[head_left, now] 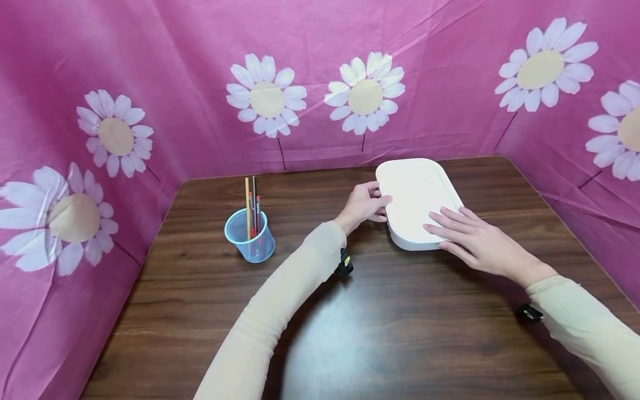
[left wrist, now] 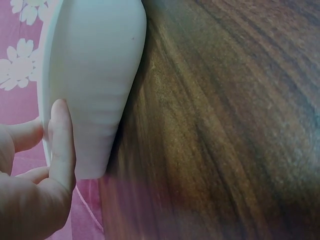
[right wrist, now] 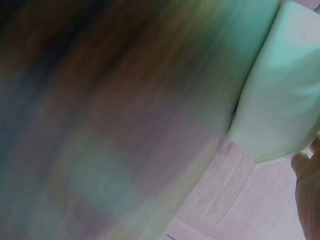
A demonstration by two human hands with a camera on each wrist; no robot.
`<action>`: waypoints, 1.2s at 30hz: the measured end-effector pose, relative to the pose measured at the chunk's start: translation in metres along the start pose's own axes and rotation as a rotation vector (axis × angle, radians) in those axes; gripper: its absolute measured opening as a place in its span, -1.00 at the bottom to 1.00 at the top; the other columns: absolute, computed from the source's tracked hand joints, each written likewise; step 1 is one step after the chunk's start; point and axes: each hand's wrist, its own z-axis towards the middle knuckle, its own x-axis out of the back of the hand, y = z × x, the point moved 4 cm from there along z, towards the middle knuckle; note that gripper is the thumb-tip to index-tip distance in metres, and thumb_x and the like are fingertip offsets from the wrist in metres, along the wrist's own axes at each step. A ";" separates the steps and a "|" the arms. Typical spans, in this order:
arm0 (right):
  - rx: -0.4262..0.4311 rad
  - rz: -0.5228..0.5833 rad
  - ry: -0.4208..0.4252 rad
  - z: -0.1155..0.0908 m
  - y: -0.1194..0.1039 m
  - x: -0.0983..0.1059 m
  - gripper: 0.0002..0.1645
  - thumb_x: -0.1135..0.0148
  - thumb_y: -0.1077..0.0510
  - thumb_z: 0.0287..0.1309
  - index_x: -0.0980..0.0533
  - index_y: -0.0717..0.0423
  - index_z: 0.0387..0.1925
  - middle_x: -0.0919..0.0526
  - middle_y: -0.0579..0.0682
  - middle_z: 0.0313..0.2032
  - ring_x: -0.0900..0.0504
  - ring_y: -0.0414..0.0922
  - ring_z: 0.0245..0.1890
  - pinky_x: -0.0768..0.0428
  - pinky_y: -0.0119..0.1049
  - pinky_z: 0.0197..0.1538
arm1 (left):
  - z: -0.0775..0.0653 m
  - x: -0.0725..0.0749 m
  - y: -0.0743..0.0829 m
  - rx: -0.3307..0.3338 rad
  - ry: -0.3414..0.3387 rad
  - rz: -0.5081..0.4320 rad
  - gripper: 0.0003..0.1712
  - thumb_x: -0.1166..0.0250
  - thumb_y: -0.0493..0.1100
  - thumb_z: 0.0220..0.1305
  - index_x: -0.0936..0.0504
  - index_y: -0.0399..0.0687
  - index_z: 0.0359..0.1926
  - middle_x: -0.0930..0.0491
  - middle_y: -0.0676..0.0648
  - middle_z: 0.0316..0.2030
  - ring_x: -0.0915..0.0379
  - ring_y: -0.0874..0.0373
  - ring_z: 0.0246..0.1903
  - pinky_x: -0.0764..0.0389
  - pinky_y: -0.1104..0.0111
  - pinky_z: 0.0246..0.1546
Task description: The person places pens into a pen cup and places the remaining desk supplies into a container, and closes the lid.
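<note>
A white box (head_left: 414,244) with rounded corners stands on the table at the back right, its flat lid (head_left: 417,189) on top. At its left edge my left hand (head_left: 364,204) pinches the lid's rim, thumb on top and fingers below. The left wrist view shows one finger (left wrist: 62,132) lying along the box's side wall (left wrist: 97,65). My right hand (head_left: 477,239) rests on the lid's near right corner with its fingers straight and spread. In the right wrist view only part of that hand (right wrist: 307,185) shows beside the box (right wrist: 280,100).
Left of the box, a light blue mesh pen cup (head_left: 257,247) holds several pencils and pens (head_left: 252,216). The dark wood-grain table (head_left: 400,333) ends at a pink cloth backdrop (head_left: 310,33) with printed white daisies.
</note>
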 end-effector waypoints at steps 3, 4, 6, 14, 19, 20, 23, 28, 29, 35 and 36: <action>0.007 -0.004 0.002 0.002 0.001 0.001 -0.44 -0.10 -0.12 0.48 -0.44 -0.12 0.42 -0.42 0.06 0.41 -0.33 0.14 0.42 -0.04 0.08 0.52 | 0.001 0.001 0.001 0.005 0.008 0.013 -0.61 -0.40 -0.32 0.31 -0.59 -0.19 0.14 -0.53 -0.06 -0.27 -0.59 0.07 -0.54 -0.75 0.19 -0.44; 0.009 -0.002 -0.002 0.004 0.001 0.002 -0.43 -0.13 -0.11 0.45 -0.44 -0.11 0.41 -0.42 0.07 0.40 -0.34 0.15 0.41 -0.04 0.08 0.52 | 0.002 0.002 0.002 0.006 0.014 0.026 -0.61 -0.40 -0.32 0.31 -0.60 -0.18 0.14 -0.54 -0.06 -0.27 -0.59 0.07 -0.53 -0.74 0.20 -0.45; 0.008 0.010 -0.021 0.008 0.002 0.006 -0.40 -0.22 -0.07 0.39 -0.45 -0.09 0.41 -0.43 0.09 0.39 -0.36 0.19 0.39 -0.05 0.06 0.52 | 0.003 0.003 0.004 0.009 0.023 0.072 -0.57 -0.40 -0.28 0.33 -0.58 -0.15 0.20 -0.55 -0.07 -0.27 -0.62 0.06 -0.51 -0.74 0.21 -0.45; -0.119 -0.029 -0.137 0.030 0.016 0.045 -0.28 -0.22 -0.08 0.39 -0.32 -0.03 0.49 -0.28 0.20 0.46 0.08 0.18 0.55 0.32 0.25 0.49 | -0.008 0.016 0.042 -0.190 -0.016 0.665 -0.24 -0.19 0.12 0.49 -0.22 -0.08 0.54 -0.53 -0.13 0.16 -0.53 0.02 0.10 -0.58 0.25 0.09; -0.255 -0.089 -0.148 0.037 0.032 0.074 -0.23 -0.11 -0.14 0.46 -0.16 -0.08 0.57 -0.13 0.19 0.52 0.35 0.08 0.57 0.52 0.34 0.41 | -0.042 0.040 0.097 -0.477 0.032 1.009 -0.20 -0.05 0.26 0.51 -0.12 0.07 0.59 -0.30 -0.13 0.44 -0.21 0.05 0.41 -0.24 0.18 0.42; -0.278 -0.096 -0.148 0.037 0.035 0.078 -0.22 -0.09 -0.15 0.47 -0.12 -0.08 0.58 -0.11 0.19 0.53 0.37 0.09 0.57 0.54 0.35 0.40 | -0.051 0.048 0.107 -0.531 0.041 1.060 -0.21 -0.04 0.28 0.51 -0.12 0.11 0.59 -0.28 -0.13 0.46 -0.17 0.03 0.44 -0.21 0.16 0.44; -0.341 -0.094 -0.153 0.038 0.042 0.090 -0.20 -0.04 -0.14 0.51 -0.03 -0.09 0.61 -0.03 0.20 0.55 0.40 0.14 0.56 0.58 0.36 0.38 | -0.081 0.074 0.131 -0.715 0.098 1.195 -0.24 -0.05 0.30 0.50 -0.18 0.18 0.57 -0.23 -0.15 0.49 -0.06 -0.07 0.49 -0.17 0.03 0.44; -0.410 -0.080 -0.162 0.034 0.052 0.103 -0.20 0.05 -0.14 0.55 0.06 -0.05 0.62 0.07 0.25 0.56 0.47 0.15 0.54 0.60 0.32 0.38 | -0.130 0.131 0.149 -0.990 0.229 1.289 -0.30 -0.21 0.19 0.45 -0.37 0.03 0.48 -0.28 -0.24 0.45 -0.04 -0.22 0.49 -0.26 -0.16 0.36; -0.417 -0.078 -0.160 0.033 0.053 0.105 -0.20 0.06 -0.13 0.56 0.06 -0.03 0.62 0.08 0.26 0.56 0.48 0.16 0.54 0.59 0.32 0.39 | -0.139 0.143 0.149 -1.006 0.251 1.293 -0.30 -0.23 0.18 0.44 -0.39 0.02 0.47 -0.29 -0.24 0.45 -0.03 -0.21 0.49 -0.25 -0.16 0.37; -0.465 -0.078 -0.150 0.029 0.063 0.108 -0.23 0.13 -0.12 0.58 0.07 0.02 0.62 0.12 0.30 0.55 0.49 0.21 0.53 0.58 0.35 0.38 | -0.179 0.209 0.129 -0.967 0.373 1.335 -0.31 -0.19 0.21 0.42 -0.43 0.03 0.45 -0.27 -0.20 0.47 0.06 -0.15 0.53 -0.20 -0.21 0.36; -0.475 -0.080 -0.152 0.028 0.065 0.107 -0.24 0.14 -0.12 0.58 0.06 0.03 0.61 0.13 0.30 0.55 0.50 0.22 0.53 0.59 0.36 0.37 | -0.182 0.219 0.125 -0.946 0.388 1.346 -0.31 -0.18 0.21 0.42 -0.43 0.02 0.45 -0.26 -0.21 0.47 0.07 -0.15 0.53 -0.18 -0.21 0.37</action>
